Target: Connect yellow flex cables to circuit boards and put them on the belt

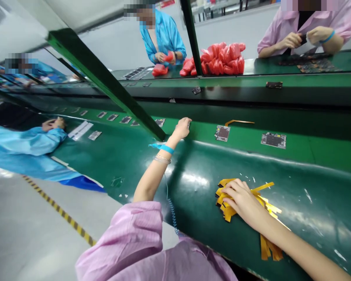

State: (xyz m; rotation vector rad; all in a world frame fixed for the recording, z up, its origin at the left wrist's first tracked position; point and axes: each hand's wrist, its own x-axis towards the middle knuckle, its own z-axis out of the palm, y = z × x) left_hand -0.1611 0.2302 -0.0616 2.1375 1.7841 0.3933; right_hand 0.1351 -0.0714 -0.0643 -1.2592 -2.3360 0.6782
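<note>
Begins at far left with a co-worker's hands [54, 124], too blurred to read, near a pale sheet [81, 130]. Then shows a row of boards [125, 120] along the belt [203, 134], likely spaced for picking up singly, partly masked by a post [111, 86]. Just past it, reaches onto the belt with the left hand [181, 128], fingers bent; cannot tell whether gripping or merely touching, with anything underneath hidden. Wears a blue band [166, 149] there, above a coiled cord [173, 216], probably for grounding. Farther right, includes a tailed board [222, 133], lying flat. Nearer, rests the right hand [240, 197] on yellow strips [229, 214], apparently heaped for easy reach; cannot tell whether pinching any, with the heap's middle covered. Ends with a plain board [273, 140], markings too small to read.
</note>
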